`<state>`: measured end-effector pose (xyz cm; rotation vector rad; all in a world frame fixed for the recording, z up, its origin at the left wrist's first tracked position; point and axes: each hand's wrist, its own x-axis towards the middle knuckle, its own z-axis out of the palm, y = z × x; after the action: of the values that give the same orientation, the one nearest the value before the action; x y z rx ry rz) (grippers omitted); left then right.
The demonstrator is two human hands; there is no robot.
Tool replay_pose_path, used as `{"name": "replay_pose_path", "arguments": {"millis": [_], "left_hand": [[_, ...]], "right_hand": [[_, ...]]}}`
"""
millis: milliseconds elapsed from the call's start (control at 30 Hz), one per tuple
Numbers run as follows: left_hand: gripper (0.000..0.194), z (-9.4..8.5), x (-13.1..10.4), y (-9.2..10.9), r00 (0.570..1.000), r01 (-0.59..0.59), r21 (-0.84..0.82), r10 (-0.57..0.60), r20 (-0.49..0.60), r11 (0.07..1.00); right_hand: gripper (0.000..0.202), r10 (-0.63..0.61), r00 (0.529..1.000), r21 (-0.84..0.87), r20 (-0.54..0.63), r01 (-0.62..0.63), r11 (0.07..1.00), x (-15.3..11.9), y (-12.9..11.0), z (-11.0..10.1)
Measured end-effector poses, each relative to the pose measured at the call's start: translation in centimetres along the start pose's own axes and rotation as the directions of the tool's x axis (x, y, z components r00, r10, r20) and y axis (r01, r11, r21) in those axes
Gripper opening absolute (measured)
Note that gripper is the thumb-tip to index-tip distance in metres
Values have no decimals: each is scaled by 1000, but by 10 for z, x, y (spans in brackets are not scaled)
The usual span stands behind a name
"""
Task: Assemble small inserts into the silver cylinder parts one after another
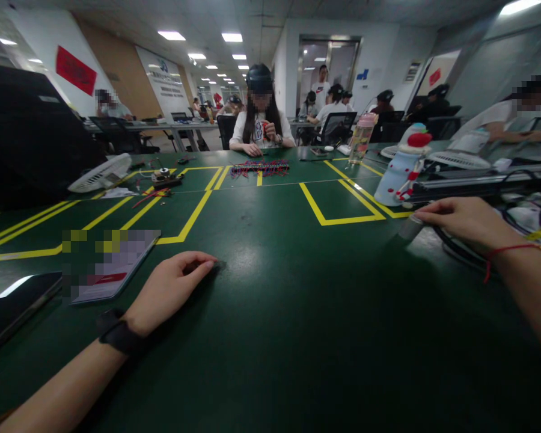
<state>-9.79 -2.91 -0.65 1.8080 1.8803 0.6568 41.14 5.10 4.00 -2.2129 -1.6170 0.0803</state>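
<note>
My right hand (466, 222) is at the right side of the green table (297, 313), fingertips closed on the top of a small grey cylinder (410, 228). The cylinder is slightly blurred, and I cannot tell whether it touches the table. A red string circles that wrist. On the left, my left hand (175, 285) rests low over the tabletop with thumb and forefinger pinched together. A tiny dark thing may be at its fingertips, too small to name. Beside this hand lies a flat tablet-like panel (117, 270), partly pixelated.
A pale blue bottle (390, 180) with a red top stands beyond my right hand, near bundled cables (532, 219). A dark phone-like slab (18, 307) lies far left. Across the table sits a person (261, 120) behind a colourful wire bundle (259, 168). Yellow tape (349, 221) marks the surface.
</note>
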Motion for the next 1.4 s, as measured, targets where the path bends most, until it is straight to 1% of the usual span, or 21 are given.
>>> {"name": "replay_pose_path", "arguments": {"millis": [67,167,233,333,400,433,467,500,533,600,667,700,733,767,867,900,967,1100,1233,1300,1400], "left_hand": [[38,-2,3,1,1000,5,2,-6,28,1000],[40,-6,7,7,992,22,-1,-22,125,1000],[41,-6,8,16,986,9,-1,-9,166,1000],[41,1,4,34,991,-21,-13,23,135,1000],[40,9,0,45,994,-53,-34,56,91,998],[39,13,-3,50,994,-80,-42,83,69,996],[37,18,-5,54,992,-112,-49,115,52,992],[36,22,-7,58,988,-145,-57,148,44,988],[34,26,-9,61,983,-174,-66,177,44,983],[31,33,-11,65,973,-220,-90,226,56,971],[29,37,-13,68,963,-249,-114,258,73,962],[28,39,-14,69,960,-258,-127,268,73,958],[28,39,-14,70,958,-267,-144,279,72,953],[27,40,-16,71,954,-279,-164,293,68,946],[26,41,-20,77,927,-351,-223,371,58,910],[25,41,-21,80,916,-377,-234,398,52,896],[23,44,-23,87,902,-413,-245,431,25,877],[19,45,-23,96,902,-427,-256,427,-61,867],[22,41,-20,93,926,-376,-267,346,-153,887],[23,42,-18,87,937,-348,-239,329,-116,907],[19,52,-16,77,933,-355,-137,360,7,925]], "right_hand": [[34,-11,1000,94,21,9,996,-3,1,1],[51,-30,999,196,12,27,980,-8,7,10],[56,-61,996,160,-58,69,985,-13,10,19],[50,-135,968,129,-214,165,978,-27,2,31],[47,-221,936,188,-274,278,942,-46,-20,36],[46,-279,922,254,-267,347,903,-59,-35,39],[46,-354,903,328,-243,420,846,-74,-53,42],[45,-429,885,436,-182,463,772,-90,-72,46],[43,-496,860,554,-123,474,684,-106,-92,50],[38,-643,764,669,-51,505,546,-136,-126,60],[32,-738,673,706,-44,544,454,-157,-149,70],[30,-762,645,711,-46,558,429,-163,-156,75],[30,-771,636,720,-40,553,419,-167,-160,80],[34,-767,641,739,-25,529,417,-169,-161,83],[53,-723,689,824,61,374,426,-168,-160,90],[56,-712,697,844,88,328,425,-167,-159,91],[53,-704,699,860,124,278,428,-167,-158,91],[45,-714,689,842,121,309,441,-165,-160,89],[42,-724,683,792,96,389,471,-159,-157,86],[39,-719,689,776,91,404,485,-155,-153,86],[40,-711,698,769,82,410,491,-153,-149,88]]}}
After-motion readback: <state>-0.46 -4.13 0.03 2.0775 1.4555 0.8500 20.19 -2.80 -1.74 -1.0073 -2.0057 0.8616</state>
